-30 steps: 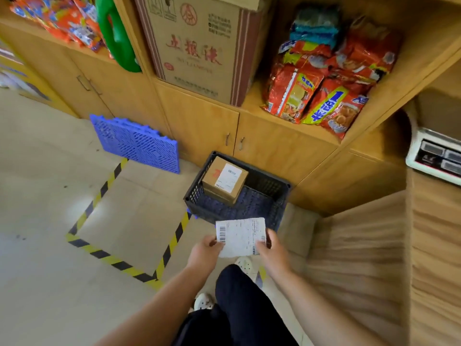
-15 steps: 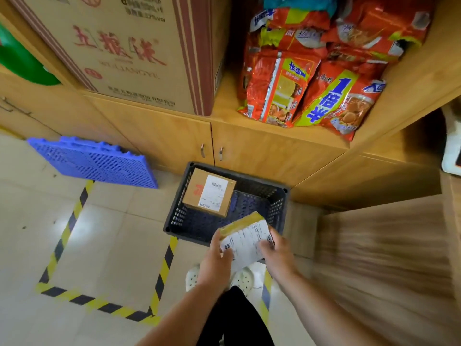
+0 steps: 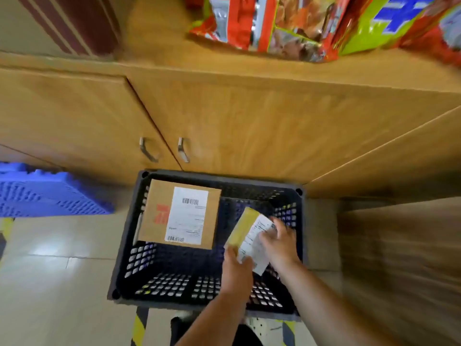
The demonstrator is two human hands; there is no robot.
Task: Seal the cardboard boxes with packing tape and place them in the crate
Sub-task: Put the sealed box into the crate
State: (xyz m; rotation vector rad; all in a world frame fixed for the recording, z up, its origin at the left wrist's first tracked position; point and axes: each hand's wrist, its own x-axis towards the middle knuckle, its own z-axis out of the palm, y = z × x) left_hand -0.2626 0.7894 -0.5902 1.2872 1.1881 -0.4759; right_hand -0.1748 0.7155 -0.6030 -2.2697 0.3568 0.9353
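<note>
Moved small box [image 3: 249, 233] from over near rim down into crate [image 3: 124, 248], right half, tilted, apparently not yet on floor. Gripping near end with left hand [image 3: 237, 269], label side with right hand [image 3: 280, 243]. Level out, set flat beside labelled box [image 3: 179, 213], clear of right wall, then release.

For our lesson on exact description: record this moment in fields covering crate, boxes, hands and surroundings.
crate: dark, perforated, on the floor before the wooden cabinet
larger box: labelled, inside crate, leaning at its far left
small box: labelled, held tilted over crate's right half
left hand: grips small box's near end
right hand: holds its right side
nearby: blue pallet left; snack packets on shelf above
</note>
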